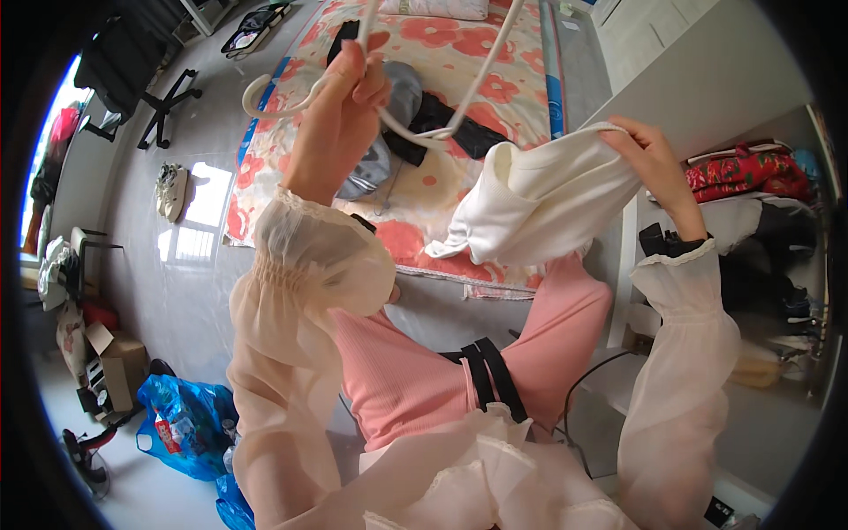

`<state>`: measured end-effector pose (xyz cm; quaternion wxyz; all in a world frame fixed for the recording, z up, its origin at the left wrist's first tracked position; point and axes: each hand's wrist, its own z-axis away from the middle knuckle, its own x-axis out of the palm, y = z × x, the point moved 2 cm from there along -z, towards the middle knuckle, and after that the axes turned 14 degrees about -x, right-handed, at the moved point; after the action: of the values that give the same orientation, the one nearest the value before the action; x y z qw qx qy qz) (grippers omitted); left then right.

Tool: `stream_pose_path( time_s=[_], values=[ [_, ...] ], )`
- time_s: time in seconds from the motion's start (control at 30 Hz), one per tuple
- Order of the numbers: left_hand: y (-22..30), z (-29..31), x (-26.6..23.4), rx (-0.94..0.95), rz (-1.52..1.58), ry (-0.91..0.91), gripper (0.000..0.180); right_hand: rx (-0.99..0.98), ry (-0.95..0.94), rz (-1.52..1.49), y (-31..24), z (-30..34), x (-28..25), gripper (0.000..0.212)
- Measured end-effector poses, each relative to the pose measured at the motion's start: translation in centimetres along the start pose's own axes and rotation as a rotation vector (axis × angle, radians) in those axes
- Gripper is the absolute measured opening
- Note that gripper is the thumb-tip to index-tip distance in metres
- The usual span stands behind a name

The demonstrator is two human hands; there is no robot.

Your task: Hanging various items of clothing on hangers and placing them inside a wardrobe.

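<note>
My left hand point(353, 88) is raised with its fingers closed round a white clothes hanger point(430, 137), whose hook curls out to the left of my wrist. To the right, my right hand point(652, 159) pinches the edge of a white garment point(548, 190). The cloth hangs in folds down and to the left of that hand, over the near part of the bed. What kind of garment it is, I cannot tell. Hanger and cloth are apart from each other. Beyond them, grey and black clothes point(411, 110) lie on the flowered bed sheet point(495, 44).
An open wardrobe compartment point(751, 238) at the right holds folded clothes and a red flowered bundle point(746, 172). On the floor at the left are white shoes point(171, 191), an office chair point(132, 71), a cardboard box point(119, 367) and a blue plastic bag point(185, 424).
</note>
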<state>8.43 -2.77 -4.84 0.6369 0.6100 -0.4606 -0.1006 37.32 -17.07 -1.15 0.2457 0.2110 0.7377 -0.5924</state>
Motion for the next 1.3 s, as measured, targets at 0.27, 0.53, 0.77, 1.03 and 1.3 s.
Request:
stream_pose_path(
  time_s=[0.27,0.53,0.77,1.03,1.3],
  values=[
    [-0.8,-1.3,2.9,-0.013,0.165,-0.556,0.028,-0.005,-0.032,0.038,-0.3,0.0,1.4,0.027],
    [-3.8,-0.8,1.8,-0.114,0.090,-0.526,0.025,-0.022,0.045,0.030,0.0,0.2,1.2,0.025],
    [-3.9,-1.9,2.9,-0.219,0.097,-0.555,0.028,-0.003,-0.074,0.082,-1.0,-0.1,2.2,0.026],
    [-6.8,-2.6,3.9,-0.481,-0.089,-0.330,0.031,-0.083,-0.043,0.099,-2.5,0.4,2.3,0.019],
    [-7.0,0.1,0.9,-0.489,-0.510,-0.241,0.029,0.068,0.109,-0.199,-0.8,2.1,1.7,0.022]
  ],
)
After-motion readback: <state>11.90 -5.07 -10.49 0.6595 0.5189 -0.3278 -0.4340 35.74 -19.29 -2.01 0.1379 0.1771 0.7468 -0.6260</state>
